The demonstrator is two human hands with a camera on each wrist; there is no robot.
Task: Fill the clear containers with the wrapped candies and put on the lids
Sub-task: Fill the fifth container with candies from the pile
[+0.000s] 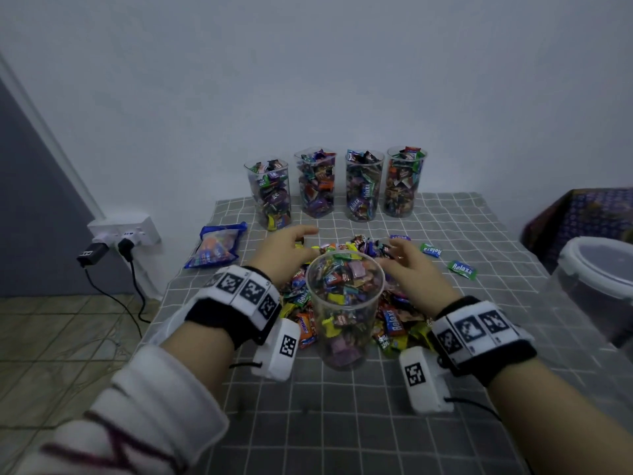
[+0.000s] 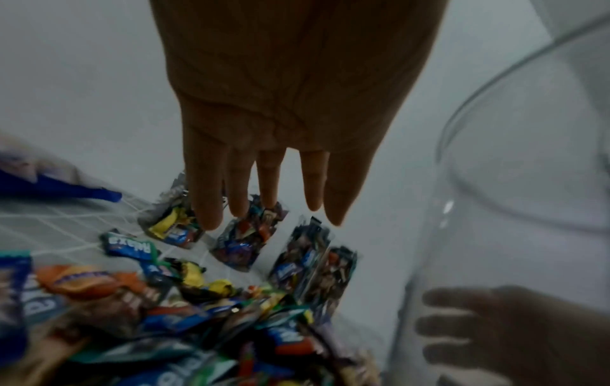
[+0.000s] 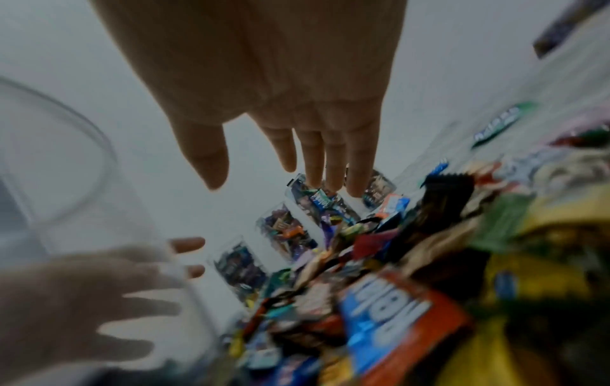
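While both hands [image 1: 289, 250] hover — fingers [image 2: 211, 198] straight — candies [image 1: 394, 320] lie below.

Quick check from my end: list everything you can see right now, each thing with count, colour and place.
Filled containers: four, clear, lidless, in a row by the wall.
Near container: one, clear, nearly full, lidless, between the hands.
Candy pile: many, mixed colours, around and behind the near container.
Stray candies: two green, right of the pile.
Candy bag: one, blue, at the cloth's left edge.
Tablecloth: one, grey with a white grid.
Lidded tub: one, clear with a white lid, far right.
Wall socket: white, black plugs, left.
Left hand: fingers spread, holding nothing.
Right hand: fingers spread, holding nothing.
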